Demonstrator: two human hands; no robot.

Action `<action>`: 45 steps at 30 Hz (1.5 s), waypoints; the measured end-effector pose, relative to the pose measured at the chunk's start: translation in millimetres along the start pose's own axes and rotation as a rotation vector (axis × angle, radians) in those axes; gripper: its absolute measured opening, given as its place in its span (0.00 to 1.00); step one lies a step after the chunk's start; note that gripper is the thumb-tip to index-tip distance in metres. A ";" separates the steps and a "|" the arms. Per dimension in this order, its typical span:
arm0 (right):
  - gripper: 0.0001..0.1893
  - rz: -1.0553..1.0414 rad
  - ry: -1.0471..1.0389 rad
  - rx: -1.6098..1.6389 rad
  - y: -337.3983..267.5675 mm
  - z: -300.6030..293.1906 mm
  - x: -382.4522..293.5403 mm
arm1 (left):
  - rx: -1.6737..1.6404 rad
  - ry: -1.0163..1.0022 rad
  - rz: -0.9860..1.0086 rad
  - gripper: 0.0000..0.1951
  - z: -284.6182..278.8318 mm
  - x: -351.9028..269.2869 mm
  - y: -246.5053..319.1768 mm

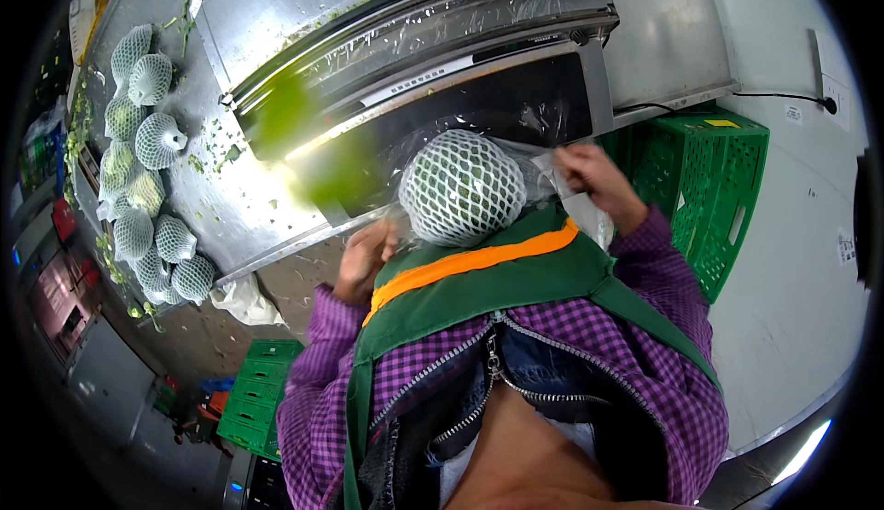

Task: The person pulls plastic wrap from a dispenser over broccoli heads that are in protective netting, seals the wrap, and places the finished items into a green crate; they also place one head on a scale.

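Observation:
A round green vegetable (463, 187) in a white foam net sits right in front of my apron, with clear plastic film (535, 158) stretched about it. At its left side, my left hand (366, 256) has its fingers closed on the film's edge. My right hand (597, 180), slightly blurred, pinches the film on the other side. Just beyond the vegetable lies the dark plate (497, 99) of a film wrapping machine (414, 85). What the net covers shows only as dark green through the mesh.
Several foam-netted vegetables (160, 140) line the left of the metal table (255, 244), among green scraps. Green plastic crates stand at right (718, 185) and lower left (259, 396). A black cable (780, 96) runs to the wall. A blurred green patch hangs before the machine.

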State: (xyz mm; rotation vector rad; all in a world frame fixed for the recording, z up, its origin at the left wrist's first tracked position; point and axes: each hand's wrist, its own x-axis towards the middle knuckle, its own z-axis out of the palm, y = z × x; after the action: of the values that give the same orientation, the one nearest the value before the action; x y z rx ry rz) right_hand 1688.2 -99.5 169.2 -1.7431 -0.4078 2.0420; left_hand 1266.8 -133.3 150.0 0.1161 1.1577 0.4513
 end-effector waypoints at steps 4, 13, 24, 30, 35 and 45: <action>0.16 -0.582 -0.034 -0.733 81.9 58.1 70.2 | 0.177 -0.074 0.040 0.07 37.7 63.1 -20.3; 0.18 -0.336 -0.763 -0.118 60.4 85.4 69.4 | -0.381 -0.831 -0.312 0.20 79.3 78.6 -30.8; 0.26 -0.620 -1.201 0.779 -24.3 37.7 -24.3 | 0.524 -0.489 0.286 0.15 180.5 32.2 -17.8; 0.54 -0.661 -0.191 -0.051 10.4 -61.9 -102.9 | 0.274 -0.649 -0.120 0.20 233.4 35.6 -8.6; 0.34 -0.929 -0.003 1.080 114.5 -162.9 -130.4 | 0.455 -0.868 -0.022 0.33 328.8 36.6 3.6; 0.28 -0.766 0.767 0.934 194.7 -411.2 -6.0 | 0.638 -0.590 0.061 0.23 287.1 74.1 34.7</action>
State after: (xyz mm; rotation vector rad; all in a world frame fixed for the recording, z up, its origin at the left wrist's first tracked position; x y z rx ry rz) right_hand 2069.0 -291.8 11.0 -1.2948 0.1275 0.7085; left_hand 1540.1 -31.7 214.3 0.7881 0.6765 0.0680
